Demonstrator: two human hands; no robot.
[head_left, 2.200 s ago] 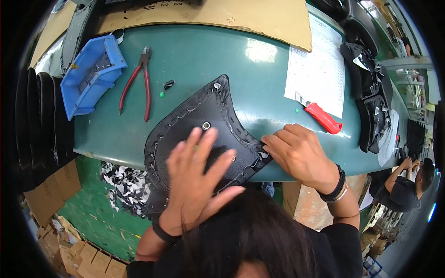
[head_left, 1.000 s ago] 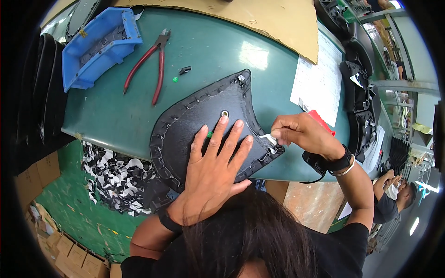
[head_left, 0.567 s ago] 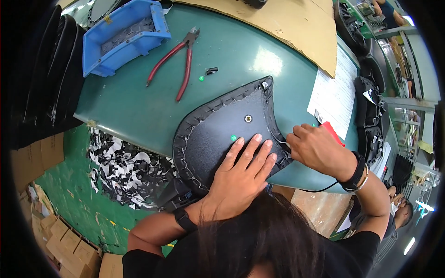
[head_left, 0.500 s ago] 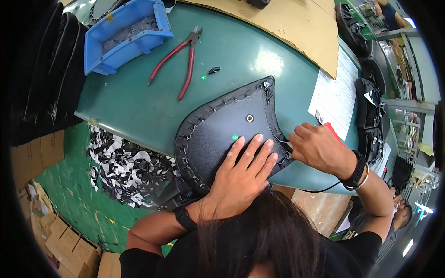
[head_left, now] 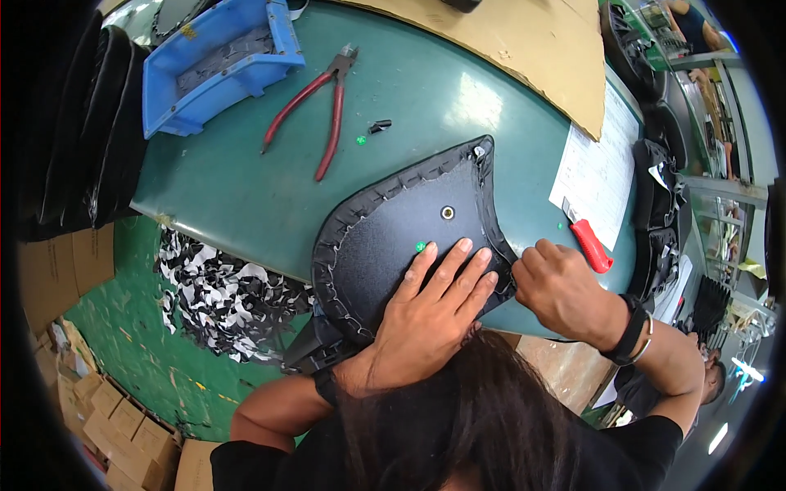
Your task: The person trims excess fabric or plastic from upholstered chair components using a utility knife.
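In the head view the panel point(head_left: 372, 250) lies flat on the green bench point(head_left: 246, 188), one pointed corner away from the person, its near side reaching past the bench's edge; the left hand point(head_left: 430, 315) rests palm down across it, fingers straight and a little spread; the right hand point(head_left: 557, 288) is curled at the right corner, its fingers bunched, though from where I stand I cannot tell what, if anything, they pinch.

I'd judge the panel light enough for one hand, its face stiff like a plastic board; the black cover point(head_left: 391, 184) turned in around the rim looks softer and puckered, so it should give a little under a pull; the face has a dull sheen and might skate on the smooth bench without a palm's weight; nothing about it looks fragile; the best hold seems a flat palm below the eyelet point(head_left: 448, 213), with the rim pinched at a corner; for lifting, opposite edges; the red cutter point(head_left: 591, 245) lies near the right hand, so I'd mind its blade.
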